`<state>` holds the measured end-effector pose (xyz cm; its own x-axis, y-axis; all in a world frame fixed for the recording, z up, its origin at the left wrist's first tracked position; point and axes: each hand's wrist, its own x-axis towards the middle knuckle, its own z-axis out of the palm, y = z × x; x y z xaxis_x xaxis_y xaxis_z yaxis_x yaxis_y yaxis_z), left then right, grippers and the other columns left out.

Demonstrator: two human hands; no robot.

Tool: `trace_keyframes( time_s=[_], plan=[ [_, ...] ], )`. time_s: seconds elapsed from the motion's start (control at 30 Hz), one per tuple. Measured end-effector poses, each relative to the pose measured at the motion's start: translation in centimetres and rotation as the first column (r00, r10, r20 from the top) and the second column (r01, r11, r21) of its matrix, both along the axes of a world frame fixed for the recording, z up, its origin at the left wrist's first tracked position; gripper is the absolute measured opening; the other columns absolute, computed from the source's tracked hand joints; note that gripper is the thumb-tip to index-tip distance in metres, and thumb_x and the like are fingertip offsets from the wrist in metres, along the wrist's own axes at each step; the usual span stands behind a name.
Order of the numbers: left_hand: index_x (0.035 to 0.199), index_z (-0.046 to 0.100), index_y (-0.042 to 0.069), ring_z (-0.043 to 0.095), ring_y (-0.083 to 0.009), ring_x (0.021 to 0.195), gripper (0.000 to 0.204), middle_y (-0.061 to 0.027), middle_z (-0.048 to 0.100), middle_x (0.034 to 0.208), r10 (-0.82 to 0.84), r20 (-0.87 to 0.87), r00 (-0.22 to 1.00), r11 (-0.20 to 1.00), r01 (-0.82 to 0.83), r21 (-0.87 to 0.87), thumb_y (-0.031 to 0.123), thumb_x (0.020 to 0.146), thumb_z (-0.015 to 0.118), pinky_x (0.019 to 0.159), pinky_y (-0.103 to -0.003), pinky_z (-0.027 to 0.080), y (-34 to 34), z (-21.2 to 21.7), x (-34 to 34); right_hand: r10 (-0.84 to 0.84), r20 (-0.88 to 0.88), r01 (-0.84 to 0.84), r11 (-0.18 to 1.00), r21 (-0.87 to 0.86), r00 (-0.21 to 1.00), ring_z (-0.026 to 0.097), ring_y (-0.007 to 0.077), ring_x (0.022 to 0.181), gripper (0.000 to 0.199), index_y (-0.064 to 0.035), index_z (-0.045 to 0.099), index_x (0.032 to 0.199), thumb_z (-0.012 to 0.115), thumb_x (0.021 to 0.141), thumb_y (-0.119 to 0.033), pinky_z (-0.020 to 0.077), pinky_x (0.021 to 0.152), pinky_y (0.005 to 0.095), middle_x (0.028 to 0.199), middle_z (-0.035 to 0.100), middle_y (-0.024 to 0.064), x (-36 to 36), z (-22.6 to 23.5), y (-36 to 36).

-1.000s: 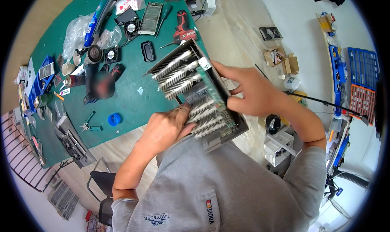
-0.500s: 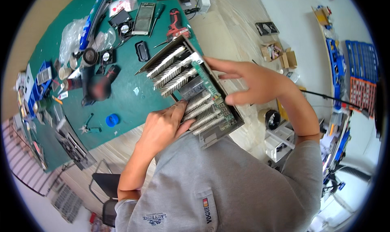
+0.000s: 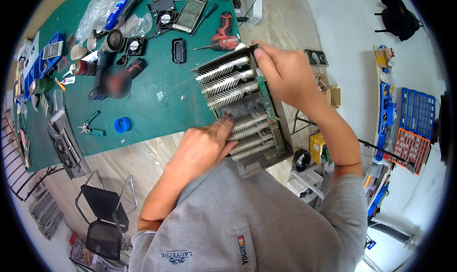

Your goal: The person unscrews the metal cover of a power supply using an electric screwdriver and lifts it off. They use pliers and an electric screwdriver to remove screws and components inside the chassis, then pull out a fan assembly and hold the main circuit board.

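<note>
Module [image 3: 247, 104] is held at the tabletop's [image 3: 147, 107] 4 o'clock edge, 12 o'clock of the shirt [image 3: 271, 210]. Right hand [image 3: 289, 76] clasps its 1 o'clock corner; left hand [image 3: 202, 143] touches its 8 o'clock side, grasping or not I cannot tell. A slackened right hold could drop it; hard fingertip pressure could bend the fins [image 3: 223, 71].

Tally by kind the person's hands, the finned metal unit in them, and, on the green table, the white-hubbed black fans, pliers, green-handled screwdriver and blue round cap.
Hands: 2 (left hand, right hand)
Finned metal unit: 1
White-hubbed black fans: 2
Pliers: 1
Green-handled screwdriver: 1
Blue round cap: 1
Total: 8
</note>
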<state>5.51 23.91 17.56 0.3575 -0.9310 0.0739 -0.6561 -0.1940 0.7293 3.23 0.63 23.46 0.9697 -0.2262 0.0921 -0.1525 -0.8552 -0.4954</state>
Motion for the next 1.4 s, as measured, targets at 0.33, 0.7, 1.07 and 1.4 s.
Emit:
trace_keyframes(
  time_s=[0.33,0.7,1.07,1.4],
  plan=[
    [0.112,0.061,-0.002,0.066,-0.0327,0.075,0.045,-0.0173,0.067,0.089,-0.056,0.091,0.994,0.989,0.043,0.139,0.026,0.08,0.074,0.066,-0.038,0.052,3.0,-0.6,1.7,0.146,-0.037,-0.117,0.9,0.42,0.989,0.067,0.0288,0.081,0.049,0.0022,0.066,0.11,0.051,0.096,-0.042,0.0503,0.073,0.0379,0.081,0.067,0.0193,0.0,-0.2,-1.9],
    [0.104,0.06,0.003,0.061,-0.0403,0.088,0.04,-0.016,0.065,0.095,-0.027,0.04,0.999,0.913,0.008,0.408,0.008,0.066,0.074,0.078,-0.047,0.048,13.5,-3.6,1.8,-0.315,-0.491,0.558,0.665,0.497,0.812,0.065,0.0247,0.101,0.047,-0.001,0.059,0.126,0.053,0.096,-0.037,0.0495,0.088,0.0332,0.107,0.068,0.0183,-11.9,-27.6,-5.8],
    [0.097,0.061,0.002,0.058,-0.0256,0.077,0.026,-0.0087,0.061,0.086,0.443,-0.232,0.866,0.778,-0.243,0.579,0.004,0.074,0.071,0.064,-0.037,0.046,17.8,-4.2,0.0,-0.423,-0.337,0.538,0.59,0.602,0.841,0.056,0.0324,0.119,0.037,-0.0044,0.061,0.124,0.053,0.094,-0.025,0.0432,0.1,0.0366,0.132,0.058,0.0128,-12.3,-30.2,-2.1],
    [0.097,0.06,0.002,0.058,-0.029,0.077,0.024,-0.011,0.061,0.086,0.46,-0.119,0.88,0.699,-0.276,0.66,0.006,0.075,0.07,0.065,-0.039,0.048,16.1,-3.7,-0.4,-0.354,-0.299,0.463,0.641,0.613,0.886,0.055,0.0326,0.12,0.037,-0.0055,0.059,0.127,0.047,0.096,-0.022,0.0427,0.101,0.0376,0.135,0.056,0.0113,-8.1,-29.6,-4.2]
  ],
)
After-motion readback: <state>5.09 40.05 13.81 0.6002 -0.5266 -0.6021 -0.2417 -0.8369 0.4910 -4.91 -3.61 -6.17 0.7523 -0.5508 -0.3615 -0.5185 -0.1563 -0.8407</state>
